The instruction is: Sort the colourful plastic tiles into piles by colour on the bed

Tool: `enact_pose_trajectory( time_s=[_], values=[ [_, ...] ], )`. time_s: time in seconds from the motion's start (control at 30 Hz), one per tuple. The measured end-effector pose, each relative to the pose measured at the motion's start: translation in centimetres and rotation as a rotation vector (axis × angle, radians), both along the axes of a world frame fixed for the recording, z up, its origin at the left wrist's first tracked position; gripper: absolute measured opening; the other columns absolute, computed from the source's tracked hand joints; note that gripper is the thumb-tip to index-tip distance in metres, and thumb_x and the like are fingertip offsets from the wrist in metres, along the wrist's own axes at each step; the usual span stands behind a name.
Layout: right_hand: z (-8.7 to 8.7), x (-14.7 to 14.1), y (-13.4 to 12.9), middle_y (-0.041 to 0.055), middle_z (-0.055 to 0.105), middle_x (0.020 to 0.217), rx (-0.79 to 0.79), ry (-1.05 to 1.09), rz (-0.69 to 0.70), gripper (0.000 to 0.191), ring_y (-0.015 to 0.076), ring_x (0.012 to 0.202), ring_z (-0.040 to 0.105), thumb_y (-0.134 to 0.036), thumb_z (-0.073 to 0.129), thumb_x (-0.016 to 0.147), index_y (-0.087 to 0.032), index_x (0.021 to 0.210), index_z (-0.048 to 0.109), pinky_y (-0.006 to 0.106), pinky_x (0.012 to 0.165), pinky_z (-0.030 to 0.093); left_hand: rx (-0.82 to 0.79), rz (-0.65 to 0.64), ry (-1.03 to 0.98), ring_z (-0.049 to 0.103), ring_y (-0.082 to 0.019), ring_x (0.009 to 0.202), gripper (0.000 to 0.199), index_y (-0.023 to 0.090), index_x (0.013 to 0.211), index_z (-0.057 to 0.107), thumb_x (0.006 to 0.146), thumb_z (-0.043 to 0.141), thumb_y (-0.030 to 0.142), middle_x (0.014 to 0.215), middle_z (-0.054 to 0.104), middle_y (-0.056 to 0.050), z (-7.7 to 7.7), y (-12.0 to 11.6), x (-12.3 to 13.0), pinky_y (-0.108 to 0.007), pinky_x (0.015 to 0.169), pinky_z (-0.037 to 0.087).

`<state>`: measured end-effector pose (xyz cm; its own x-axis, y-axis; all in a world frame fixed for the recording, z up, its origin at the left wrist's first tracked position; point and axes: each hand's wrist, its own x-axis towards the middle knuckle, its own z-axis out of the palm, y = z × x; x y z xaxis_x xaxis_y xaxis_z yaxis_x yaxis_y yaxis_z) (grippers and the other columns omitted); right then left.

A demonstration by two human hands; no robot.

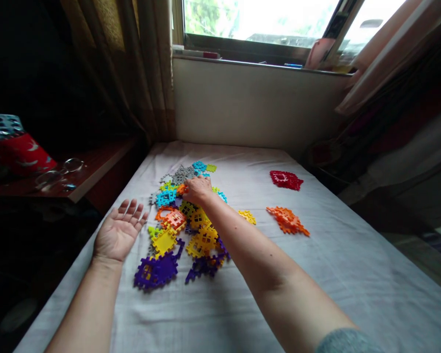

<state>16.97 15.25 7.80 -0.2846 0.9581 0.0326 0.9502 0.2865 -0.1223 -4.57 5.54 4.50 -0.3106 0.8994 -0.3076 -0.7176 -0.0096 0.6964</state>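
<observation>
A mixed heap of plastic interlocking tiles with notched edges, in yellow [165, 241], purple [156, 272], blue [166, 197], grey [183, 174] and other colours, is spread over the bedsheet. My right hand [198, 189] reaches across to the far part of the heap, its fingers curled down on an orange interlocking tile [183, 189]; the fingertips are partly hidden. Beside the heap on the left, my left hand [118, 231] lies palm up with fingers apart, holding nothing. Apart on the right are a small orange pile [287, 220] and a red pile [285, 180] of similar tiles.
A light sheet [316, 294] covers the bed, which meets the wall below a window [260, 22]. On the left, a wooden table [106, 159] carries a red container [25, 152] and eyeglasses [61, 171]. Curtains and hanging cloth frame both sides.
</observation>
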Motion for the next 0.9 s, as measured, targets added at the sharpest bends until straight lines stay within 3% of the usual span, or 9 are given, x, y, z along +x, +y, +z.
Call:
enact_pose_trajectory(
  time_s=[0.13, 0.27, 0.43, 0.53, 0.67, 0.9],
  values=[
    [0.0, 2.3, -1.2, 0.0062, 0.072, 0.119, -0.072, 0.139, -0.063, 0.042, 0.0299, 0.122, 0.058, -0.042, 0.065, 0.081, -0.030, 0.121, 0.069, 0.045, 0.101, 0.044, 0.000, -0.008, 0.018, 0.070, -0.020, 0.101, 0.019, 0.022, 0.090, 0.068, 0.091, 0.050, 0.029, 0.104, 0.074, -0.006, -0.1, 0.0, -0.1, -0.042, 0.092, 0.058],
    [0.0, 5.5, -3.1, -0.0008, 0.071, 0.124, -0.177, 0.440, -0.128, 0.049, 0.0214, 0.116, 0.064, -0.042, 0.073, 0.077, -0.033, 0.126, 0.066, 0.036, 0.102, 0.046, 0.016, -0.022, 0.060, 0.069, -0.022, 0.102, 0.013, 0.023, 0.091, 0.068, 0.086, 0.058, 0.031, 0.103, 0.074, -0.007, -0.3, 0.0, -0.1, -0.043, 0.092, 0.058],
    [0.0, 8.9, -6.3, -0.0019, 0.074, 0.118, -0.088, 0.590, -0.215, 0.044, 0.0174, 0.106, 0.068, -0.039, 0.076, 0.076, -0.032, 0.119, 0.071, 0.032, 0.099, 0.049, 0.012, -0.002, 0.065, 0.070, -0.021, 0.098, 0.015, 0.022, 0.090, 0.068, 0.088, 0.054, 0.029, 0.100, 0.074, -0.007, -0.2, 0.0, 0.0, -0.042, 0.093, 0.058],
    [-0.1, 11.7, -8.9, -0.0013, 0.073, 0.121, -0.013, 0.577, -0.301, 0.042, 0.0182, 0.111, 0.066, -0.037, 0.072, 0.078, -0.033, 0.120, 0.070, 0.033, 0.101, 0.048, -0.004, 0.008, 0.045, 0.070, -0.020, 0.097, 0.018, 0.020, 0.089, 0.068, 0.088, 0.051, 0.026, 0.098, 0.074, -0.007, 0.1, 0.1, 0.2, -0.043, 0.101, 0.055],
    [-0.6, 17.0, -12.0, 0.0040, 0.071, 0.125, 0.082, 0.382, -0.538, 0.042, 0.0250, 0.121, 0.060, -0.034, 0.070, 0.078, -0.031, 0.119, 0.072, 0.040, 0.105, 0.044, -0.017, 0.022, 0.048, 0.070, -0.019, 0.097, 0.020, 0.019, 0.087, 0.068, 0.088, 0.048, 0.023, 0.097, 0.074, -0.007, 0.4, 0.1, 0.4, -0.044, 0.108, 0.050],
    [-1.4, 24.6, -13.7, 0.0082, 0.073, 0.118, 0.071, 0.213, -0.843, 0.042, 0.0315, 0.117, 0.062, -0.035, 0.068, 0.076, -0.031, 0.117, 0.074, 0.045, 0.094, 0.049, -0.025, 0.034, 0.078, 0.070, -0.018, 0.095, 0.018, 0.020, 0.084, 0.067, 0.085, 0.049, 0.022, 0.096, 0.073, -0.006, 0.5, -0.1, 0.6, -0.040, 0.105, 0.052]
  ],
)
